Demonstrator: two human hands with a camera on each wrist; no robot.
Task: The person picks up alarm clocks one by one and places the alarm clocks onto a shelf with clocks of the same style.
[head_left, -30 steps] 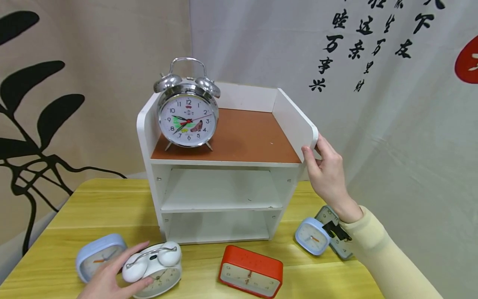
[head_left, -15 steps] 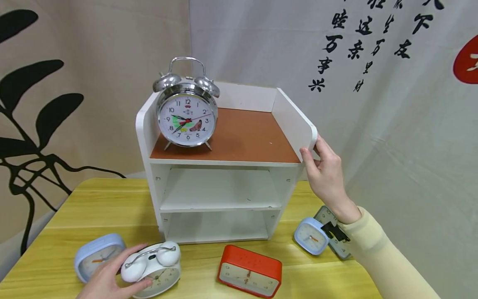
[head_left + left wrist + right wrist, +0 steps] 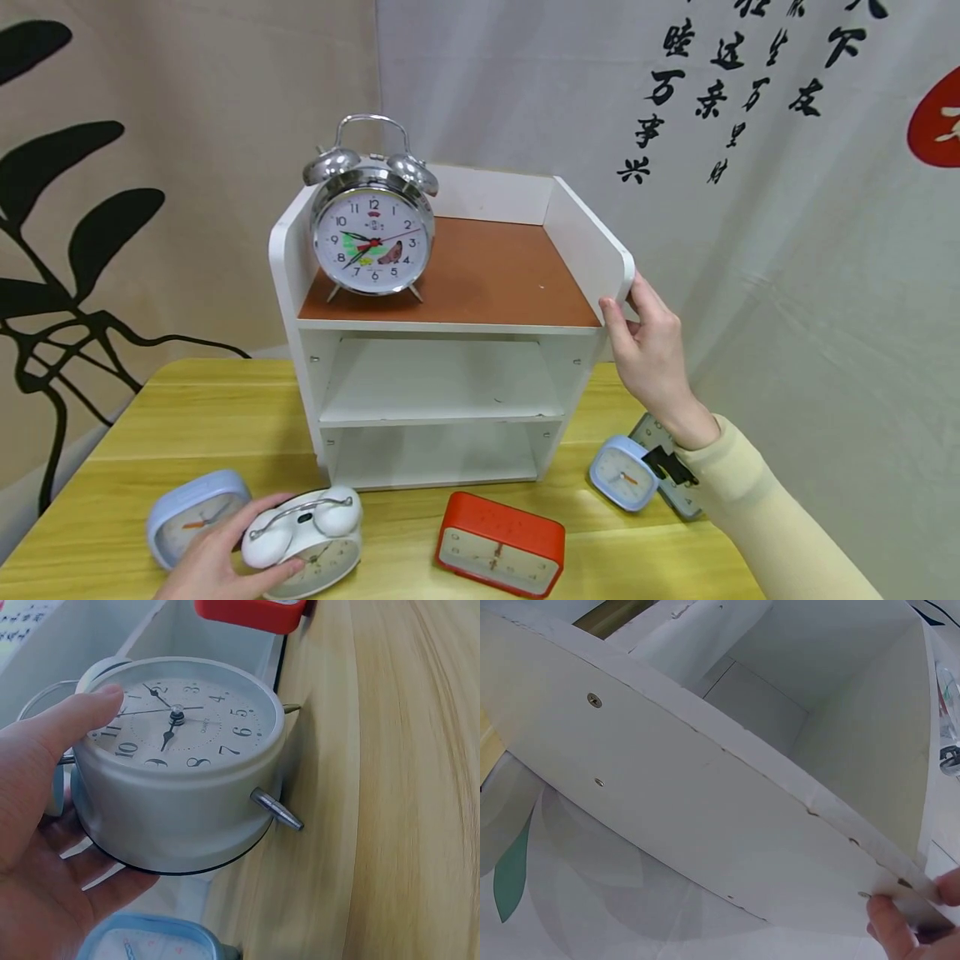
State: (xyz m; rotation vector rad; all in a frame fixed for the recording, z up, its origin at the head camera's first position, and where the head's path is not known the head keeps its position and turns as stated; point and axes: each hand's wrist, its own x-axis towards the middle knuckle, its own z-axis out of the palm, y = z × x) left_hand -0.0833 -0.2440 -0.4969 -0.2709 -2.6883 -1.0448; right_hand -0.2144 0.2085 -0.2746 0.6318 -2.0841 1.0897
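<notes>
My left hand [image 3: 225, 554] grips a white twin-bell alarm clock [image 3: 318, 542] low at the front left. In the left wrist view, its thumb lies over the rim of the white clock [image 3: 180, 802] and its fingers reach behind the case. Whether the clock's feet touch the table cannot be told. My right hand [image 3: 648, 350] pinches the front edge of the right side panel of a small white shelf [image 3: 442, 421]. The right wrist view has the fingertips [image 3: 891, 926] at that panel's edge. A silver twin-bell alarm clock [image 3: 373, 242] stands on the shelf's brown top, at the left.
A light-blue clock [image 3: 198, 508] stands beside my left hand. A red rectangular clock [image 3: 501, 542] lies tilted back before the shelf. Another blue clock [image 3: 624, 473] and a grey-green clock [image 3: 654, 433] are near my right wrist. Wood-patterned table [image 3: 405, 533] underneath.
</notes>
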